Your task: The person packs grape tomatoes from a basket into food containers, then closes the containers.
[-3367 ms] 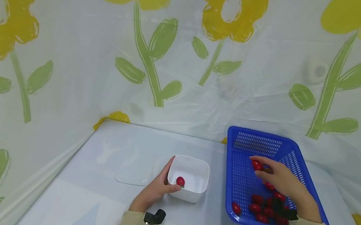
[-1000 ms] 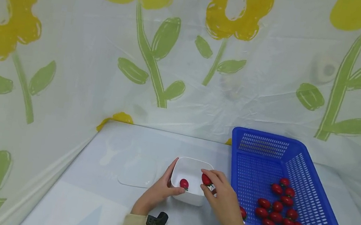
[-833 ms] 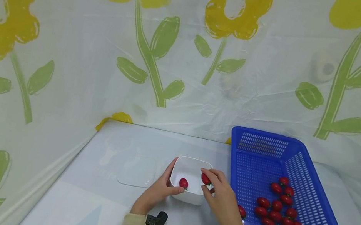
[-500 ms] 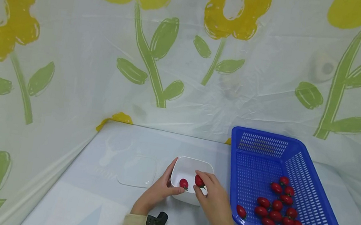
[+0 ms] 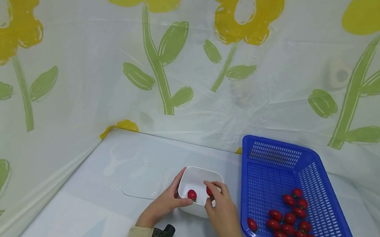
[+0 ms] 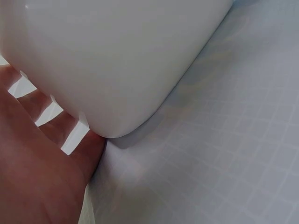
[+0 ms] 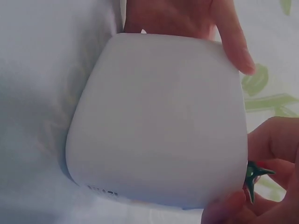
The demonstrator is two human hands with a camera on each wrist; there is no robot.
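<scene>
We note the white box (image 5: pixel 194 209), smooth, round-cornered, one red tomato (image 5: pixel 191 194) inside. The left hand (image 5: pixel 163 206) grips its left side; the right hand (image 5: pixel 225 213) pinches a second tomato (image 5: pixel 209 191) over its right part. Right of the box, past a narrow strip of table (image 5: pixel 89 201), we log a blue slotted basket (image 5: pixel 265 179) with more tomatoes; left, a flat transparent lid (image 5: pixel 143 181); behind, a flower-print curtain (image 5: pixel 95 38).

An open-topped white box (image 5: pixel 195 209) holds one red tomato (image 5: pixel 191 194), a second tomato (image 5: pixel 209 191) pinched at its rim.
</scene>
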